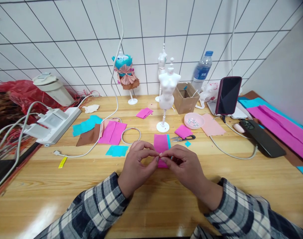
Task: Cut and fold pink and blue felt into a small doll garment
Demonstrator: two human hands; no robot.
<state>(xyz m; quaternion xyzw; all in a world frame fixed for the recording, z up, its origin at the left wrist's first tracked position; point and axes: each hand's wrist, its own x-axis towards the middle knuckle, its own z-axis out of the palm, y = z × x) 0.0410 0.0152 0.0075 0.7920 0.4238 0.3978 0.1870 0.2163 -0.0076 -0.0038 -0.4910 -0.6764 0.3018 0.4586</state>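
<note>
My left hand (141,163) and my right hand (185,165) meet fingertip to fingertip over a strip of magenta paper (160,142). Both are closed in a pinch, thumb against forefinger. Whatever lies between the fingertips is too small to make out. A turquoise band (168,141) runs along the strip's right edge, and the strip's near part is partly hidden by my fingers. Just beyond my right hand lie small black-handled snips (183,138), a magenta paper piece (183,131) and a tiny turquoise scrap (188,143).
A white mini dress form (166,86) stands straight ahead, a dressed one (126,73) behind left. Right are a pink dish (194,120) of small shiny pieces, a cardboard box (185,99) and phones (262,137). Coloured sheets (113,132), a cable (91,151) and a power strip (59,124) lie left.
</note>
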